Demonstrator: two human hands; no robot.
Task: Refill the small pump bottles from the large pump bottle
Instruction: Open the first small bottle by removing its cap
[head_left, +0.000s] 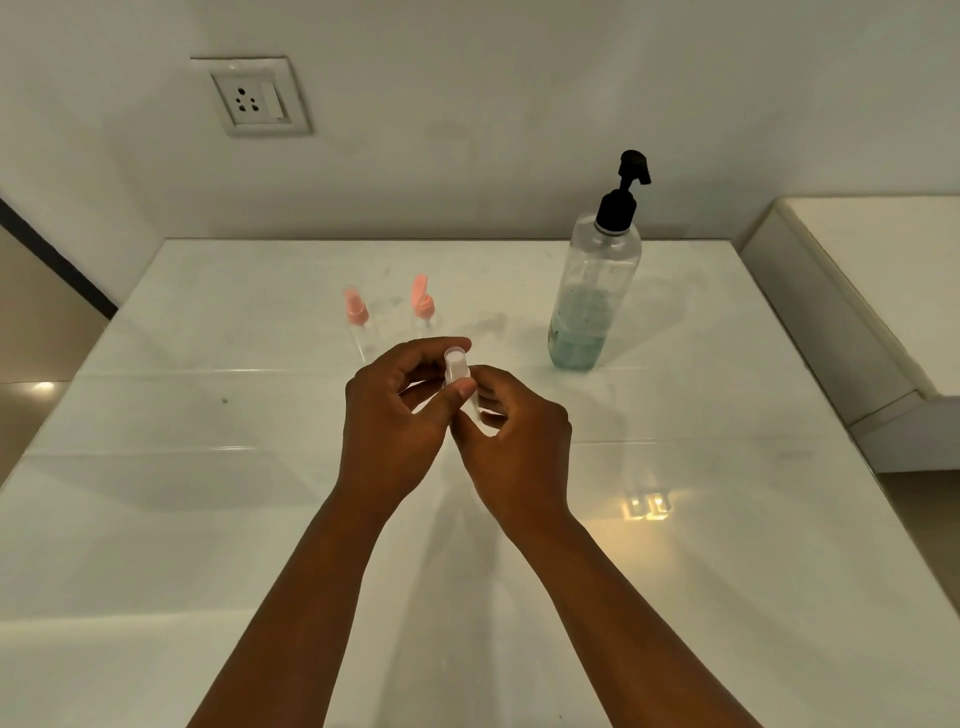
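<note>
Both hands, left (392, 410) and right (511, 441), pinch vial (460, 382); twist cap off upright, steadying the body.

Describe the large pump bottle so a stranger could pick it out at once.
On the white counter, look at the back right near the wall. The large pump bottle stands upright there, clear with bluish liquid at the bottom. Its black pump and size distinguish it from the pink-topped small bottles.

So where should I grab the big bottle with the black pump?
Grip the big bottle round its clear middle, coming from the front right. It stands upright, that side is free, and the body is wide and straight. The thin black pump on top would probably press down.
</note>
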